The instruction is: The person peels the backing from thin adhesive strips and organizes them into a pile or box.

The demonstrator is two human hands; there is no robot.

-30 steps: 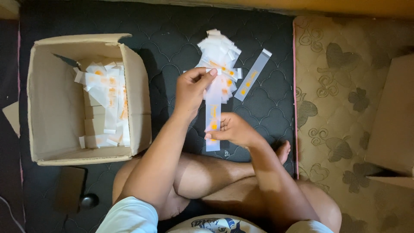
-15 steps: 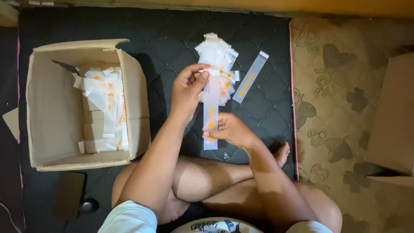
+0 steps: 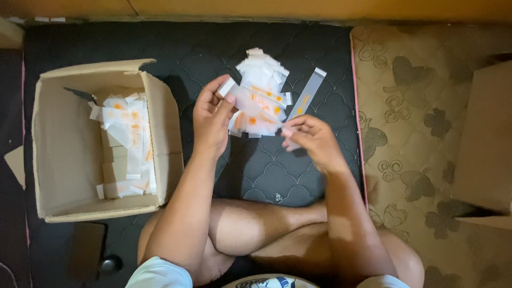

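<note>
Over the dark quilted mat [image 3: 277, 176], both hands are up and busy. Left hand [image 3: 212, 121] has its fingers curled round one end of a long clear strip [image 3: 246, 102] with orange marks, thumb pressing it near the white tab at the top. Right hand [image 3: 312, 140] pinches the other end, fingertips closed tight, the rest of the hand loosely folded. So the strip runs slanted between the two hands, lifted just above the pile of strips [image 3: 262, 88] — a loose white-and-orange heap lying in the middle of the mat, straight ahead of the crossed legs.

One single strip [image 3: 307, 95] lies apart to the right of the heap, angled, its top end near the mat's pink right edge but not over it. Between that strip and the edge there is a narrow band of bare mat; beyond it comes the tan patterned mattress [image 3: 421, 133], wide and open.

To the left sits an open cardboard box [image 3: 64, 138], flaps up, with more strips stacked inside along its right half. Its right wall stands near the left forearm — a slim gap of mat between them. Below the hands the mat is free down to the knees. At far right a second cardboard box [image 3: 488, 138] juts in, well apart from the hands.
</note>
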